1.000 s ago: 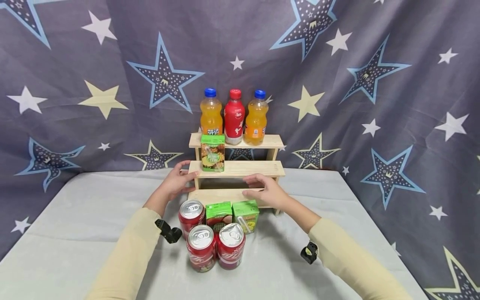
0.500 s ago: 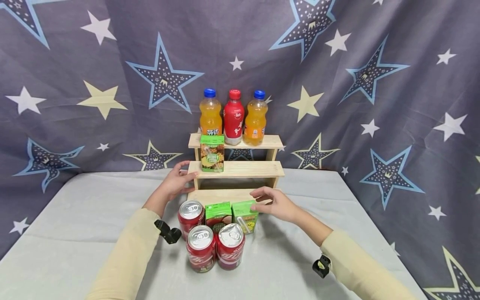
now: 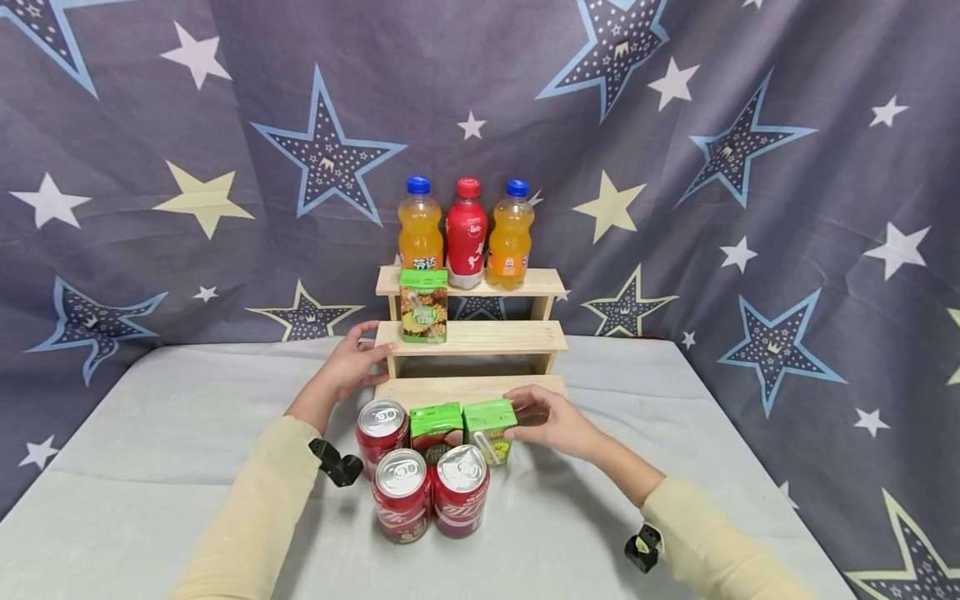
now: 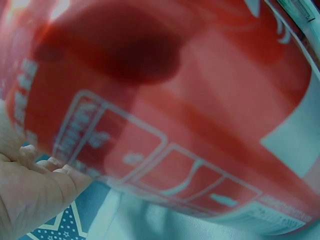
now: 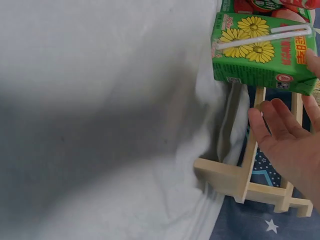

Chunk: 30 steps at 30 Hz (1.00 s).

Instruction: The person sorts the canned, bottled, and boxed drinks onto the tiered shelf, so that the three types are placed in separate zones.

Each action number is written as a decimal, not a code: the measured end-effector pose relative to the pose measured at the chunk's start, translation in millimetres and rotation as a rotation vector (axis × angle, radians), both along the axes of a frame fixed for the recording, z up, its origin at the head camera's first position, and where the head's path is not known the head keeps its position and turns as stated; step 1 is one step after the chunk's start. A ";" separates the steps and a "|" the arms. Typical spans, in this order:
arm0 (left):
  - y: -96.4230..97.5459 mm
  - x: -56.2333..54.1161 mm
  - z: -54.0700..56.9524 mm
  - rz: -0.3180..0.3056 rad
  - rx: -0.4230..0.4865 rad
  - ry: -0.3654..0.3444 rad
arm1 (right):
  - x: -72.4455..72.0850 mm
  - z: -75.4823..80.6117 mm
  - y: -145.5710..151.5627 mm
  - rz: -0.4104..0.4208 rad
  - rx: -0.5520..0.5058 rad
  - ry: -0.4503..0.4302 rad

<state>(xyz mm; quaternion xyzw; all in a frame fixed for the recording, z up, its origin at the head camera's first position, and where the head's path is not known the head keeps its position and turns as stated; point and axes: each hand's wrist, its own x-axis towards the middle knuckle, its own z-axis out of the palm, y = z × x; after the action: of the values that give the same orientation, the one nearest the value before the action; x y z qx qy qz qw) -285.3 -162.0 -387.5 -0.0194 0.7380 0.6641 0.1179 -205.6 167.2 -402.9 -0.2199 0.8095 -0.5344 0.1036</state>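
Note:
My left hand [image 3: 348,364] grips the left end of the stepped wooden shelf [image 3: 510,337], its thumb at the front of the middle step. At the front right, my right hand [image 3: 557,422] is around the corner of a green juice box [image 3: 491,433] with yellow flowers and a straw. In the right wrist view, the thumb is at the box's top edge and the fingers stand spread, apart from it. Beside that box stands a second green juice box [image 3: 437,429]. A third juice box [image 3: 423,307] stands on the middle step's left.
Three red soda cans [image 3: 401,497] stand in front of the boxes; one fills most of the left wrist view. On the top step are two orange soda bottles [image 3: 511,237] with a red bottle [image 3: 467,237] between them. A star-patterned curtain [image 3: 675,208] hangs behind the cloth-covered table [image 3: 187,467].
My right hand has come down and toward me from the lower steps to the right-hand juice box. The left hand keeps its place on the shelf.

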 end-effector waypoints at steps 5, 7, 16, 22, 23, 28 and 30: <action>0.2 0.2 0.3 0.001 -0.005 -0.004 | 1.9 -9.9 -5.3 -0.020 -0.013 0.021; 0.1 -0.4 0.1 0.003 -0.004 -0.007 | 2.7 -14.2 -7.5 -0.027 -0.023 0.028; -0.1 -1.3 -0.7 0.004 -0.008 -0.006 | 8.1 -27.6 -14.4 -0.103 -0.090 0.048; 0.7 -0.1 -0.9 0.000 0.014 -0.006 | 12.2 -27.9 -14.6 -0.136 -0.102 0.032; 0.8 -0.1 -0.9 -0.001 0.012 -0.004 | 12.5 -27.3 -14.4 -0.142 -0.104 0.033; 0.3 0.1 -0.4 0.000 0.010 0.003 | 15.1 -19.1 -11.1 -0.191 -0.111 0.045; 0.1 0.0 -0.1 0.004 0.007 0.000 | 16.9 -13.7 -8.9 -0.210 -0.109 0.042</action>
<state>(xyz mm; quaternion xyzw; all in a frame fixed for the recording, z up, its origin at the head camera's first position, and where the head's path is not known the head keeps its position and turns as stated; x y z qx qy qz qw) -285.4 -161.9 -387.6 -0.0204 0.7356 0.6670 0.1164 -188.7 158.4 -416.7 -0.1506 0.7997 -0.5809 0.0179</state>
